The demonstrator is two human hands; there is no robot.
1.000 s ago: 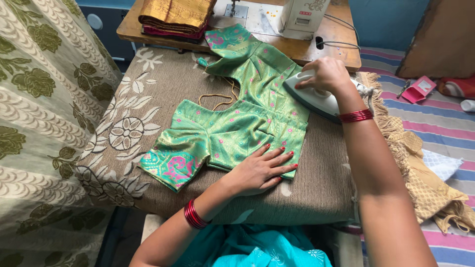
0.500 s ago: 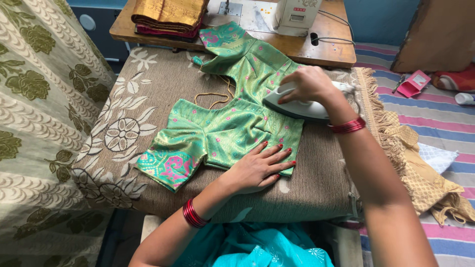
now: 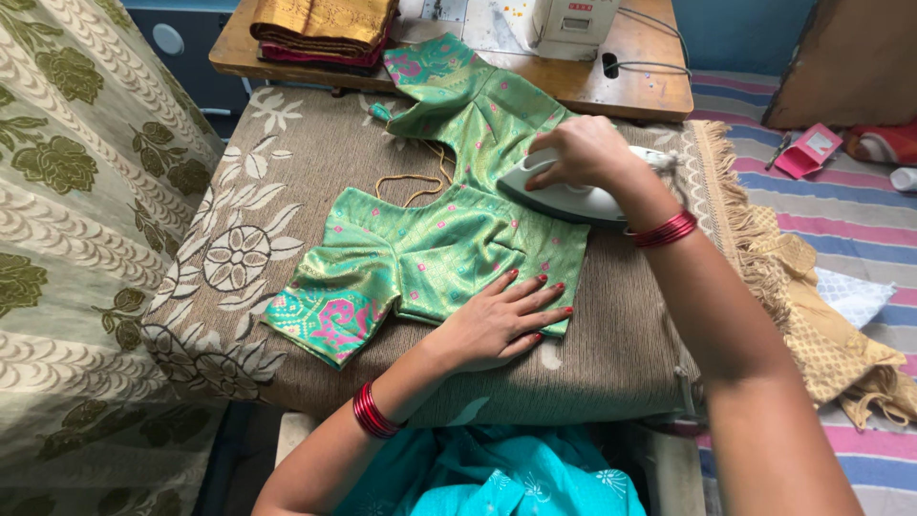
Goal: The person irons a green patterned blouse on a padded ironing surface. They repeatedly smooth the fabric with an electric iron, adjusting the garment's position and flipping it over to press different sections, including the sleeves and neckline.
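- Two bare hands work over a green brocade blouse (image 3: 449, 239) spread flat on a padded surface covered by a brown floral cloth (image 3: 287, 191)
- Right hand (image 3: 578, 153) is wrapped around the handle of a white iron (image 3: 564, 196), fingers curled tight, wrist bent down, red bangles on the forearm
- Iron sits on the blouse's right side, its pointed tip aimed left toward the neckline
- Left hand (image 3: 501, 320) lies flat, palm down and fingers spread wide, pressing the blouse's lower hem near the front edge of the surface; it holds nothing
- One sleeve with a pink patterned band (image 3: 325, 320) lies at the lower left; the other sleeve reaches toward the far edge
- Wooden desk (image 3: 650, 91) stands beyond the surface, carrying a white sewing machine (image 3: 573, 24) and a stack of folded mustard and maroon fabrics (image 3: 320, 29)
- Small flat pink package (image 3: 807, 151), roughly rectangular, lies on the striped mat (image 3: 841, 210) at the right, its label too small to make out
- Cream curtain with green flowers (image 3: 76, 210) hangs at the left
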